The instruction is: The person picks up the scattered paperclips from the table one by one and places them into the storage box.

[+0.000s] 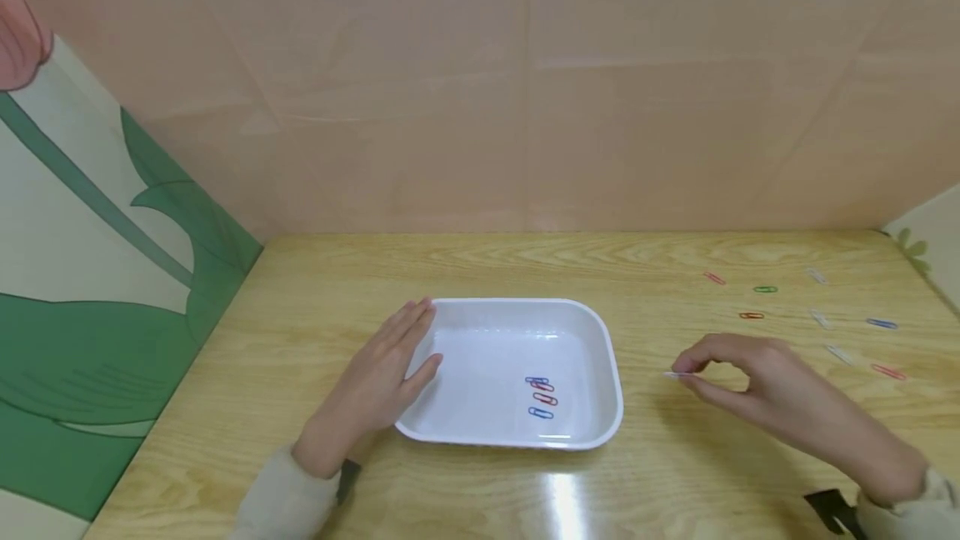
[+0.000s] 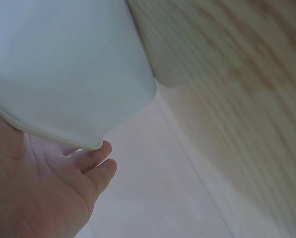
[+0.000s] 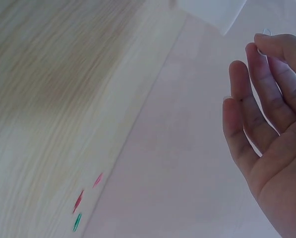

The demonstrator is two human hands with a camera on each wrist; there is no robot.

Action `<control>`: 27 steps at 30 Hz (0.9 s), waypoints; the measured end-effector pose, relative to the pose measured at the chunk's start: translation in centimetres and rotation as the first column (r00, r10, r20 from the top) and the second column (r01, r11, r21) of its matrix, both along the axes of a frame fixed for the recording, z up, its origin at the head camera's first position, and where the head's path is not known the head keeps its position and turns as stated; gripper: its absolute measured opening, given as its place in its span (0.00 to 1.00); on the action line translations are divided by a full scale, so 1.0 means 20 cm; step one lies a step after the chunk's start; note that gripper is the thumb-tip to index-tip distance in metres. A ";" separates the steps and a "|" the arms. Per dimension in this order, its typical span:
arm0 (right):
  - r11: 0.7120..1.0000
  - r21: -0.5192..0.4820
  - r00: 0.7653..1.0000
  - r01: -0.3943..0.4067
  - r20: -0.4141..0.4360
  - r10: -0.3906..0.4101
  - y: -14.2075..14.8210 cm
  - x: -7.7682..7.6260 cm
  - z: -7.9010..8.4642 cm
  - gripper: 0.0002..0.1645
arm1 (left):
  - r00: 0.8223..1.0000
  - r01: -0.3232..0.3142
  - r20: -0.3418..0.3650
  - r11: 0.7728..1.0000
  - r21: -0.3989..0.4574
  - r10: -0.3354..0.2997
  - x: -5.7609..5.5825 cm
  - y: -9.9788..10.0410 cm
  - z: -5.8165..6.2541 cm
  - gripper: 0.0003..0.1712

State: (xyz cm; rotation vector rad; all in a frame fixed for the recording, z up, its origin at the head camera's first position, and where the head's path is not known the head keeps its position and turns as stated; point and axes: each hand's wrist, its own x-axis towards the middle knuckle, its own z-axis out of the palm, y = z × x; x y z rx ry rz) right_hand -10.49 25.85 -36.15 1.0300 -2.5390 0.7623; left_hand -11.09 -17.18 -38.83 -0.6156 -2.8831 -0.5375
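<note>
A white rectangular tray (image 1: 457, 373) sits on the wooden table, with several blue and red paper clips (image 1: 541, 413) lying in its right part. My left hand (image 1: 381, 372) rests on the tray's left rim, its fingers nearly straight; the left wrist view shows the palm against the tray's outer side. To the right of the tray, my right hand (image 1: 780, 394) pinches a pale paper clip (image 3: 266, 32) between thumb and forefinger, held above the table. The other fingers of that hand are loosely extended in the right wrist view.
Loose paper clips lie scattered at the table's right: a green one (image 1: 765, 289), a blue one (image 1: 881, 323), a pink one (image 1: 888, 371), a red one (image 1: 752, 315) and several whitish ones. A beige covered wall (image 1: 525, 107) stands behind the table (image 1: 465, 498).
</note>
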 end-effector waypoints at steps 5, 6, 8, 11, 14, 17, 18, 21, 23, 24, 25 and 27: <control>0.999 -0.016 0.999 -0.038 -0.014 0.038 -0.07 -0.01 0.03 0.27 | 1.000 -0.004 0.010 1.000 -0.002 0.004 0.00 0.00 0.00 0.37; 0.999 -0.019 0.999 -0.043 -0.014 0.043 -0.09 -0.01 0.04 0.26 | 1.000 -0.005 0.012 1.000 -0.001 0.005 0.00 0.00 0.00 0.37; 0.998 -0.021 0.999 -0.052 -0.015 0.052 -0.11 -0.02 0.05 0.24 | 1.000 -0.006 0.014 1.000 -0.002 0.006 0.00 0.00 0.00 0.37; 0.998 -0.024 0.998 -0.056 -0.019 0.056 -0.14 -0.02 0.06 0.22 | 1.000 -0.006 0.014 1.000 -0.001 0.006 0.00 0.00 0.00 0.37; 0.998 -0.021 0.998 -0.053 -0.028 0.053 -0.18 -0.03 0.07 0.23 | 1.000 -0.004 0.013 1.000 -0.001 0.004 0.00 0.00 0.00 0.37; 0.998 -0.025 0.997 -0.061 -0.042 0.060 -0.21 -0.04 0.07 0.24 | 1.000 -0.004 0.014 1.000 -0.001 0.004 0.00 0.00 0.01 0.37; 0.997 -0.028 0.997 -0.067 -0.047 0.065 -0.22 -0.04 0.07 0.24 | 1.000 -0.003 0.013 1.000 -0.002 0.003 0.00 0.00 0.01 0.37; 0.994 -0.043 0.993 -0.098 -0.068 0.095 -0.25 -0.05 0.06 0.23 | 1.000 -0.001 0.010 1.000 -0.004 0.001 0.01 0.00 0.01 0.37; 0.993 -0.048 0.991 -0.112 -0.073 0.108 -0.27 -0.06 0.06 0.23 | 1.000 0.000 0.006 1.000 -0.004 0.000 0.00 0.00 0.01 0.37; 0.993 -0.046 0.991 -0.112 -0.073 0.108 -0.28 -0.06 0.06 0.23 | 1.000 0.000 0.003 1.000 -0.002 0.000 0.00 0.00 0.01 0.37; 0.993 -0.042 0.992 -0.109 -0.070 0.106 -0.29 -0.06 0.06 0.22 | 1.000 0.000 0.003 1.000 0.001 0.000 0.00 0.00 0.01 0.37; 0.995 -0.028 0.994 -0.096 -0.061 0.095 -0.30 -0.06 0.05 0.21 | 1.000 -0.003 0.007 1.000 0.001 0.003 0.00 0.00 0.01 0.37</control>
